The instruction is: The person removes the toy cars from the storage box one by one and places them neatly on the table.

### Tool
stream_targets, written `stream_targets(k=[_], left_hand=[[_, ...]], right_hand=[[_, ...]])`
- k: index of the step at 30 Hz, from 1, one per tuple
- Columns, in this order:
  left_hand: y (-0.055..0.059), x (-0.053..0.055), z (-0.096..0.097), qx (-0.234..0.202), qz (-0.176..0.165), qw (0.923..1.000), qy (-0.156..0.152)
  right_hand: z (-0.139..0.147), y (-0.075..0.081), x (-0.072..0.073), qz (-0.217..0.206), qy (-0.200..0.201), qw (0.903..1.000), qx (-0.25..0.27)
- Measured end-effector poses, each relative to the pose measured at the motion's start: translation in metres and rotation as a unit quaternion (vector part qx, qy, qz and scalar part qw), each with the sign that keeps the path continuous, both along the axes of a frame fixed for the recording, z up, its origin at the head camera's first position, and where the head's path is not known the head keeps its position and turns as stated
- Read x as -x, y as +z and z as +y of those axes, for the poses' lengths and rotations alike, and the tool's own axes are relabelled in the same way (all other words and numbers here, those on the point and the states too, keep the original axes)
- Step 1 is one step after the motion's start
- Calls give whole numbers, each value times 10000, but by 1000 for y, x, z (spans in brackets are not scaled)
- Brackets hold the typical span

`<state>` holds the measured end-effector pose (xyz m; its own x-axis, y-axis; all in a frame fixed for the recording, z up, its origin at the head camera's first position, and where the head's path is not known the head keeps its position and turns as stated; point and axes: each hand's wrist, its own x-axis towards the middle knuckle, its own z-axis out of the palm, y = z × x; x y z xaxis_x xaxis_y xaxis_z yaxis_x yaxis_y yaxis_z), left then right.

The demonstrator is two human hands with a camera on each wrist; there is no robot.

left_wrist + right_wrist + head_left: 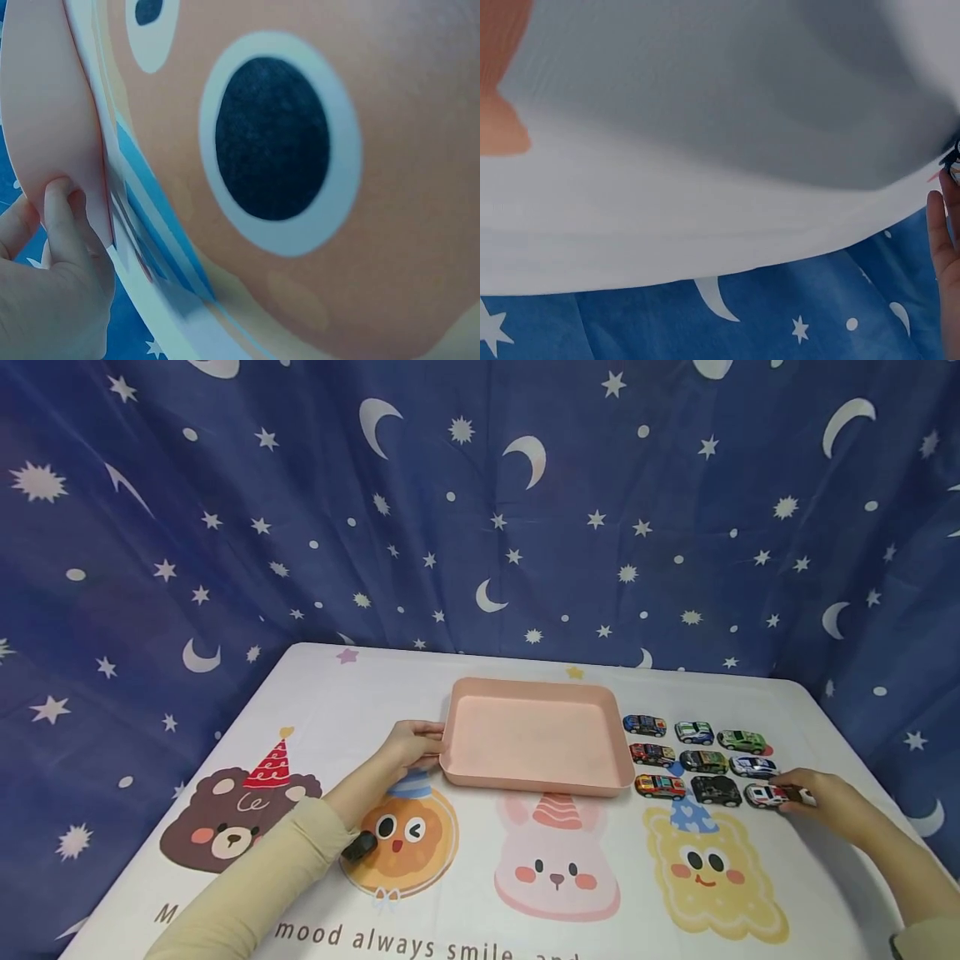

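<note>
A shallow pink tray (pixel 536 781) lies in the middle of the table. At its left side my left hand (pixel 412 745) grips the wall; in the left wrist view, fingers (pixel 61 206) press against the tray's outer side. To the right of the tray, several small toy cars sit in three rows. My right hand (pixel 821 797) pinches the white and red toy car (pixel 763 795) at the front right corner of this group, thumb on the near side. Beside that car are a black car (pixel 716 790) and, behind it, a white and blue car (pixel 753 767).
The white tablecloth (pixel 450 927) carries printed cartoon figures and lettering. A blue curtain (pixel 480 527) with moons and stars hangs behind the table. The red and yellow car (pixel 660 786) stands close to the tray's right wall.
</note>
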<state>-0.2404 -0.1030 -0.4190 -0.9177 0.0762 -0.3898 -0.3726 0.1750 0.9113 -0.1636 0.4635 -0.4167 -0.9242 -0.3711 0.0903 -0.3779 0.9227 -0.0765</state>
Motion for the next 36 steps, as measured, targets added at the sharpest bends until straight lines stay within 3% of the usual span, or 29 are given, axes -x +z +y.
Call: stream_targets(k=[5,14,25,36], left_hand=[[0,-1,3,-15,10,10000,-23],[-1,-1,7,-160,-8,9999,30],[0,3,5,-10,14,10000,15],[-4,2,3,-76,-90,9999,94]], right_hand=[[1,0,1,-409,-267,9988,31],[4,-3,-2,-233,-245,9994,60],[1,-2,2,-425,-289,9987,52],[-11,-8,-4,491,-319,9968,543]])
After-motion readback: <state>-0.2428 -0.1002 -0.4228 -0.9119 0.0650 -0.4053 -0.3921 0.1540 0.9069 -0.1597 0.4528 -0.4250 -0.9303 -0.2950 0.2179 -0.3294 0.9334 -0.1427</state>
